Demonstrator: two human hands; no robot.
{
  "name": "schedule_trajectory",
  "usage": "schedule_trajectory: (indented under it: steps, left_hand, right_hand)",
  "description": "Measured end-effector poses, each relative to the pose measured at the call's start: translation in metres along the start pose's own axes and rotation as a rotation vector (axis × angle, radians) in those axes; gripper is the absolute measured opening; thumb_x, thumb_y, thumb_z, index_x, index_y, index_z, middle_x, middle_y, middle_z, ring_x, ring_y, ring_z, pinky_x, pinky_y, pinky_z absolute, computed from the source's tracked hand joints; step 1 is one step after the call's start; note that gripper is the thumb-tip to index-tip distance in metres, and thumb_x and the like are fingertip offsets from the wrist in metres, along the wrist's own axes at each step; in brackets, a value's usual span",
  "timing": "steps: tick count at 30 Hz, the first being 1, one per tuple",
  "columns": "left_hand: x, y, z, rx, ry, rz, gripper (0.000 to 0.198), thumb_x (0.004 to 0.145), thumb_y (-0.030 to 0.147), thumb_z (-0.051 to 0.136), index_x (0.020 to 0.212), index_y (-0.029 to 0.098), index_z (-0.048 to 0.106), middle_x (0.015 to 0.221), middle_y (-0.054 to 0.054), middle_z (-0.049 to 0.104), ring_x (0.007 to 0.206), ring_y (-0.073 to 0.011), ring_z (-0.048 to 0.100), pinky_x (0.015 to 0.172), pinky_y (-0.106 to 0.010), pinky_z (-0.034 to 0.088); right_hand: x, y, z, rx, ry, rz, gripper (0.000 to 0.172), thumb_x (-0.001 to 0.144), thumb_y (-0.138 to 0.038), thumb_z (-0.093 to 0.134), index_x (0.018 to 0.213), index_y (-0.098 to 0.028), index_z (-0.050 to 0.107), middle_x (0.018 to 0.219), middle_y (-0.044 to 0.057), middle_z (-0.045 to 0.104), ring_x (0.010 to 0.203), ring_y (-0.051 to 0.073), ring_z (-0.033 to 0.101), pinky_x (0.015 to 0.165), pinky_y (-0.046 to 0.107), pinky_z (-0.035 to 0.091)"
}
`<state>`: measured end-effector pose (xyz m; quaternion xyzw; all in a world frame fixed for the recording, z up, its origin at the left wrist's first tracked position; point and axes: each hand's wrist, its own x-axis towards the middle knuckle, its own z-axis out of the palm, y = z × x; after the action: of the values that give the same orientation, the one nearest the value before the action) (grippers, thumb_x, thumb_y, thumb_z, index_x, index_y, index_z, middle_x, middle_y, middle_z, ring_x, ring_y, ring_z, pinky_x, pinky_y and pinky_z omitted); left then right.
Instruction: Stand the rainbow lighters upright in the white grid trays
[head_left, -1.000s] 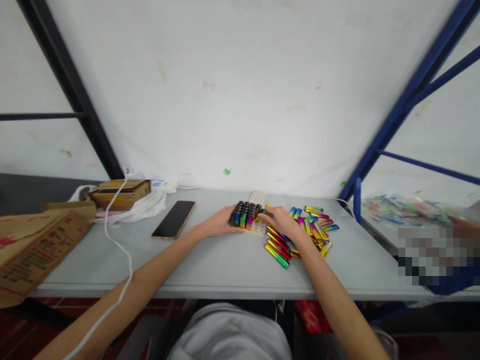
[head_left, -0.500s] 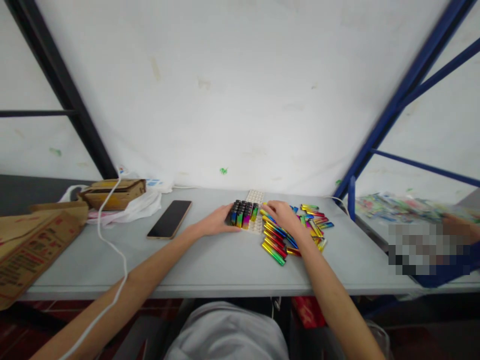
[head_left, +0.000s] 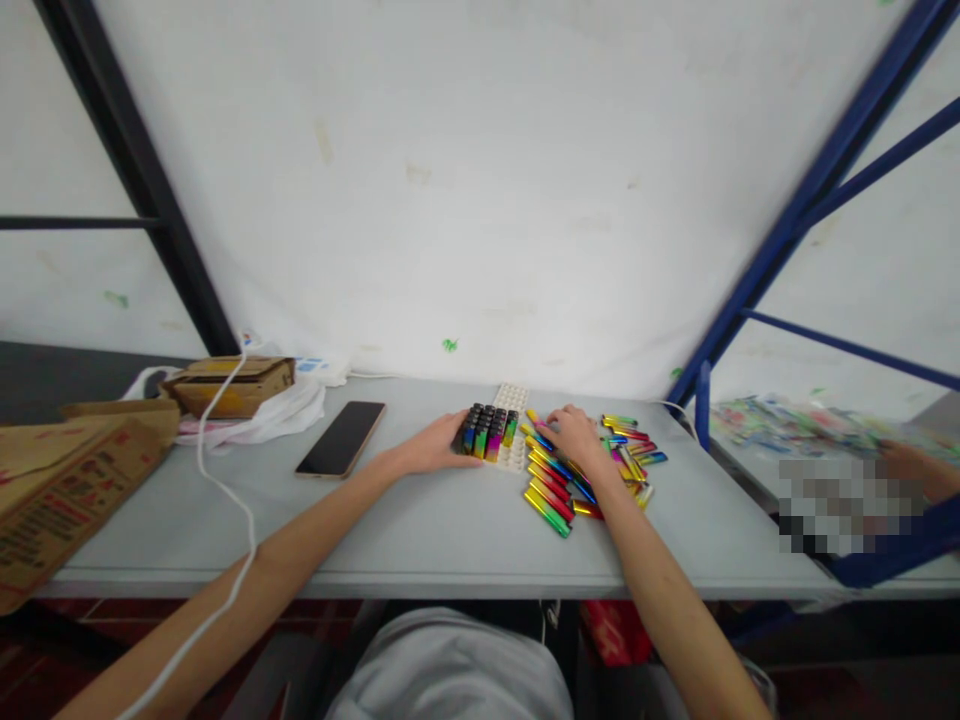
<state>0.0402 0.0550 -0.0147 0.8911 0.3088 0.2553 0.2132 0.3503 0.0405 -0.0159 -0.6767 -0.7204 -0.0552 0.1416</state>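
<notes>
Several shiny metallic-coloured lighters [head_left: 489,432] stand upright in a tight block, black ends up, on a white tray with rows of holes [head_left: 513,398]. My left hand [head_left: 439,443] grips the block's left side, thumb at the front and fingers behind. Beside the tray, to the right, more lighters [head_left: 550,490] lie in a slanted row, and others [head_left: 634,445] are scattered further right. My right hand [head_left: 574,435] is over the upper end of the row, fingers curled and pinched at a yellow and pink lighter [head_left: 533,416]. Its fingertips are partly hidden.
A phone [head_left: 342,439] lies left of my left hand. Cardboard boxes [head_left: 82,490] and a white plastic bag [head_left: 289,420] occupy the left side. A white cable [head_left: 244,520] hangs across my left arm. Blue frame bars [head_left: 757,270] rise at the right; another person's arm [head_left: 919,470] shows beyond.
My right hand has shifted right, away from the tray, over the loose lighters. My left hand stays at the block. The whole view has tilted slightly.
</notes>
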Motion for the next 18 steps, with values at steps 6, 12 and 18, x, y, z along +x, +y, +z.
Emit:
schedule_trajectory:
  steps: [6,12,18]
  left_hand:
    - [0.0,0.0,0.001,-0.022,0.027,0.016,0.088,0.075,0.058,0.08,0.144,0.015,0.048,0.141,-0.015,0.06,0.126,-0.036,0.058,0.11,-0.044,0.044]
    - [0.0,-0.004,0.002,0.006,0.029,-0.004,0.092,0.074,0.06,0.08,0.147,0.016,0.045,0.143,-0.016,0.058,0.128,-0.0368,0.057,0.111,-0.047,0.043]
    - [0.0,-0.003,0.002,0.012,0.024,0.0,0.093,0.075,0.061,0.079,0.149,0.016,0.043,0.146,-0.015,0.056,0.129,-0.0362,0.056,0.113,-0.045,0.042]
  right_hand:
    - [0.006,-0.001,0.003,0.118,0.097,0.017,0.022,0.096,-0.034,0.055,0.101,-0.018,0.069,0.104,0.013,0.071,0.099,0.025,0.064,0.085,0.033,0.043]
    - [0.01,-0.001,-0.008,0.717,0.332,0.128,0.042,0.087,-0.059,0.06,0.088,-0.017,0.069,0.07,0.003,0.067,0.068,0.02,0.06,0.065,0.029,0.04]
    - [0.005,-0.024,-0.015,1.322,0.241,0.147,0.044,0.075,-0.063,0.07,0.081,-0.019,0.067,0.086,0.003,0.068,0.086,0.019,0.061,0.074,0.029,0.049]
